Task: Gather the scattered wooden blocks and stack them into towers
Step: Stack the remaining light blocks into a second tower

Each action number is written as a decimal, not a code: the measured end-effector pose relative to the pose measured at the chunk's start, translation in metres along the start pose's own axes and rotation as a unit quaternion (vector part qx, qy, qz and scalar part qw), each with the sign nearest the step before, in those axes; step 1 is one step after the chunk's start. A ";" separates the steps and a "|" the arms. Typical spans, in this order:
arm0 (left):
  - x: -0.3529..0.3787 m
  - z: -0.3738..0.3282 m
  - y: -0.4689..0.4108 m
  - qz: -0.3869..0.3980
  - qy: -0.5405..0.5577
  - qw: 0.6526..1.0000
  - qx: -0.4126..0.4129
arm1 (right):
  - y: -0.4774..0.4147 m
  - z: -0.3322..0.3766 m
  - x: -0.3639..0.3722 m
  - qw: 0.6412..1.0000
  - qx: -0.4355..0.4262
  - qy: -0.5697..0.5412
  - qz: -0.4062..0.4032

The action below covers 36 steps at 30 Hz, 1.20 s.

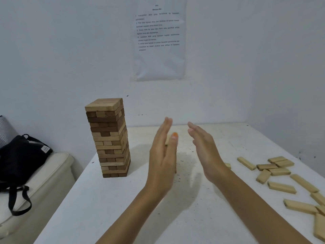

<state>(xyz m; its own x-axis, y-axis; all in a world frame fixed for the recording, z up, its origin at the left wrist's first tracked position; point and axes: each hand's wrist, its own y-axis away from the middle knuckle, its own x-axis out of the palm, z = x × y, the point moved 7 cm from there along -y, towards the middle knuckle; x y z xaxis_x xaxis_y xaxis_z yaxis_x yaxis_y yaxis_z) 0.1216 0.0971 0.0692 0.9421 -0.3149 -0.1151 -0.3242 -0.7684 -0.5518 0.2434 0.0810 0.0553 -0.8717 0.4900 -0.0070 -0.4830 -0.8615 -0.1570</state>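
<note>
A tall tower (109, 138) of light and dark wooden blocks stands at the back left of the white table (123, 208). Several loose light blocks (281, 187) lie scattered along the table's right side. My left hand (163, 155) and my right hand (205, 152) are raised over the table's middle, to the right of the tower. Their fingers are straight, the palms face each other, and a gap lies between them. Neither hand holds anything. Thin slivers of wood (175, 170) show behind my left hand; what they belong to is hidden. One block (228, 165) peeks out past my right wrist.
A black bag (21, 159) with straps sits on a cream cushioned seat (52, 173) left of the table. White walls close off the back and right. A printed sheet (158, 41) hangs on the back wall.
</note>
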 end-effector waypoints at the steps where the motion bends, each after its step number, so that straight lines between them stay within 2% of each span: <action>1: 0.009 -0.003 0.003 0.016 -0.014 1.000 0.013 | 0.001 0.003 -0.009 1.000 -0.011 0.007 -0.008; 7: 0.058 0.006 0.009 0.083 -0.074 0.993 0.030 | 0.012 0.009 -0.081 0.994 -0.046 0.080 -0.059; 10: 0.084 0.016 0.003 0.133 -0.119 0.984 0.022 | 0.014 0.004 -0.123 0.986 -0.040 0.150 -0.067; 13: 0.109 0.030 -0.003 0.206 -0.187 0.960 0.025 | 0.011 -0.010 -0.160 0.967 -0.019 0.248 -0.055; 18: 0.141 0.054 -0.008 0.294 -0.337 0.887 0.111 | 0.007 -0.037 -0.192 0.886 0.006 0.460 0.054; 22: 0.153 0.069 -0.006 0.321 -0.375 0.860 0.129 | 0.009 -0.048 -0.194 0.872 -0.023 0.471 0.131; 27: 0.161 0.068 -0.011 0.314 -0.337 0.880 0.115 | 0.007 -0.050 -0.198 0.870 -0.068 0.472 0.126; 31: 0.173 0.056 -0.012 0.305 -0.191 0.930 0.077 | 0.009 -0.046 -0.211 0.909 -0.072 0.399 0.095; 33: 0.183 0.052 -0.011 0.308 -0.133 0.941 0.053 | 0.009 -0.043 -0.221 0.925 -0.069 0.366 0.079; 36: 0.199 0.050 -0.012 0.311 -0.077 0.947 0.021 | 0.007 -0.038 -0.239 0.923 -0.064 0.376 0.051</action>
<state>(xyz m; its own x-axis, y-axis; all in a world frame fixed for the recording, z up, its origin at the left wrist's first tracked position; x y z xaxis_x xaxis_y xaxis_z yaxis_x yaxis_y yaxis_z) 0.3175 0.0717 0.0119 0.5729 -0.6121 -0.5451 -0.8195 -0.4375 -0.3701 0.4518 -0.0372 0.0178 -0.5852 0.4029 -0.7037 -0.3456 -0.9090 -0.2330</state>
